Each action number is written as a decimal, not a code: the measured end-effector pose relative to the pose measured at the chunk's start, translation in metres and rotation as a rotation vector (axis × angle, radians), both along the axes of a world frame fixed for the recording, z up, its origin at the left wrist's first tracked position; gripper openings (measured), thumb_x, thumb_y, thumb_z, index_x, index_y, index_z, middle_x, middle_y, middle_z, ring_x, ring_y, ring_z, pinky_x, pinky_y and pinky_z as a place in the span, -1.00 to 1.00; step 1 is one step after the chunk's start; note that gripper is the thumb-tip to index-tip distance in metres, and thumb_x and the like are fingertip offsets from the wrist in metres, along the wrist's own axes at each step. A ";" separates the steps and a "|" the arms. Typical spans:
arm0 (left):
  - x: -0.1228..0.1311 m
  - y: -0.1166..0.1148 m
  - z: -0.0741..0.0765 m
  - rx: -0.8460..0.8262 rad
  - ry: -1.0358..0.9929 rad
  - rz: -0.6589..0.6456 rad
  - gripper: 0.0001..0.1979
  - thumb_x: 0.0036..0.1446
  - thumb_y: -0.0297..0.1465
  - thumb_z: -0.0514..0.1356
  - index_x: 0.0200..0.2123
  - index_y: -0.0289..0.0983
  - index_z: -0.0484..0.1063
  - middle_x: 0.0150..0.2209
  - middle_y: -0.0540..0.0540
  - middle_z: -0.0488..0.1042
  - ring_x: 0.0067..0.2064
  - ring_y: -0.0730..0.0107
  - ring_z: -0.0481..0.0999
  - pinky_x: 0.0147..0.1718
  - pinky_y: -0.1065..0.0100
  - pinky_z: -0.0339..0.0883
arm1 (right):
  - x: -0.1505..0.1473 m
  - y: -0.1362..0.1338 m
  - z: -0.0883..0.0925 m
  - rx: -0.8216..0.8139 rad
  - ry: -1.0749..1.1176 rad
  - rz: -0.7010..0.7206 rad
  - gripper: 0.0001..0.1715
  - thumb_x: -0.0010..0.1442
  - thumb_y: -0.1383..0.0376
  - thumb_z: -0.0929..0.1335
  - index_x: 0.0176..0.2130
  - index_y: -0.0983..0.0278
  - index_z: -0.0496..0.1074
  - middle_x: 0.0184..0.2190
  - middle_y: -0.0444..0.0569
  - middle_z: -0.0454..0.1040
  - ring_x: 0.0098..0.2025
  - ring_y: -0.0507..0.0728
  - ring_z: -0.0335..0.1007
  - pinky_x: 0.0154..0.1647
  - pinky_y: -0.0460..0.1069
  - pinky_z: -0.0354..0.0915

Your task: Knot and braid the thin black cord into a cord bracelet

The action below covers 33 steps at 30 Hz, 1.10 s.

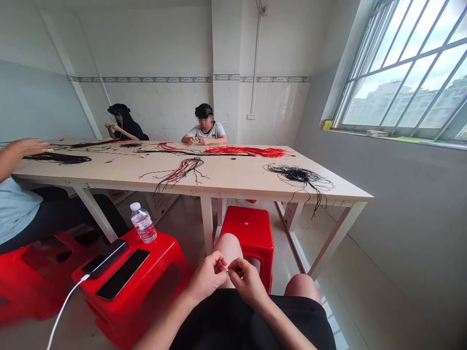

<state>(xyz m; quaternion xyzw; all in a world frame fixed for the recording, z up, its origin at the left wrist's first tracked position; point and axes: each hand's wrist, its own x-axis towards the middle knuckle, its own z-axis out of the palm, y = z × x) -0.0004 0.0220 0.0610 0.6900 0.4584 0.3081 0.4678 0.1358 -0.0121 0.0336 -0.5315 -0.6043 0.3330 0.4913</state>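
My left hand [208,276] and my right hand [248,281] meet above my lap, fingertips almost touching. Both are closed in a pinch. A tiny dark bit shows between the fingertips, too small to name. Beyond them, on the table [237,177], lies a bundle of black and red cords [182,170] with loose ends fanned out. To its right sits a tangled heap of black cords [299,174], some strands hanging over the front edge. Farther back is a pile of red cords [248,151].
A red stool [248,226] stands just past my knees. On another red stool [164,253] at left are a water bottle [144,223], a phone [124,274] and a dark device [105,257] with a white cable. Two people sit across the table; another person's arm [14,155] reaches in at left.
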 end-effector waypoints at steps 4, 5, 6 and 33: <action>0.001 0.000 -0.001 -0.005 0.000 -0.016 -0.87 -0.16 -0.52 0.10 -0.44 -0.27 0.25 -0.54 0.09 0.26 -0.48 0.52 0.24 -0.46 0.45 0.13 | 0.001 -0.001 -0.001 0.052 -0.016 0.040 -0.84 0.02 0.39 0.24 -0.37 0.28 0.39 -0.47 -0.08 0.45 -0.47 0.05 0.30 -0.45 -0.09 0.22; 0.001 0.000 -0.001 -0.004 -0.001 -0.020 -0.87 -0.16 -0.52 0.10 -0.44 -0.27 0.25 -0.54 0.09 0.27 -0.48 0.52 0.24 -0.46 0.45 0.13 | 0.002 -0.001 -0.001 0.073 -0.030 0.031 -0.84 0.02 0.39 0.23 -0.37 0.29 0.38 -0.48 -0.08 0.44 -0.47 0.04 0.30 -0.45 -0.09 0.22; 0.002 -0.001 0.000 -0.004 -0.005 -0.022 -0.86 -0.17 -0.52 0.11 -0.44 -0.27 0.25 -0.54 0.09 0.27 -0.48 0.53 0.24 -0.46 0.45 0.13 | 0.003 -0.001 -0.002 0.092 -0.046 0.021 -0.85 0.03 0.40 0.22 -0.38 0.29 0.36 -0.48 -0.08 0.43 -0.47 0.04 0.29 -0.45 -0.09 0.21; 0.031 -0.012 0.034 -0.392 -0.539 0.118 -0.74 -0.20 -0.51 0.25 -0.45 -0.27 0.19 -0.58 0.12 0.35 -0.56 0.54 0.41 -0.48 0.42 0.36 | 0.002 -0.013 0.019 -0.179 0.802 0.027 -0.79 0.03 0.18 0.38 -0.36 0.28 0.44 -0.50 -0.13 0.40 -0.52 -0.05 0.21 -0.48 -0.11 0.20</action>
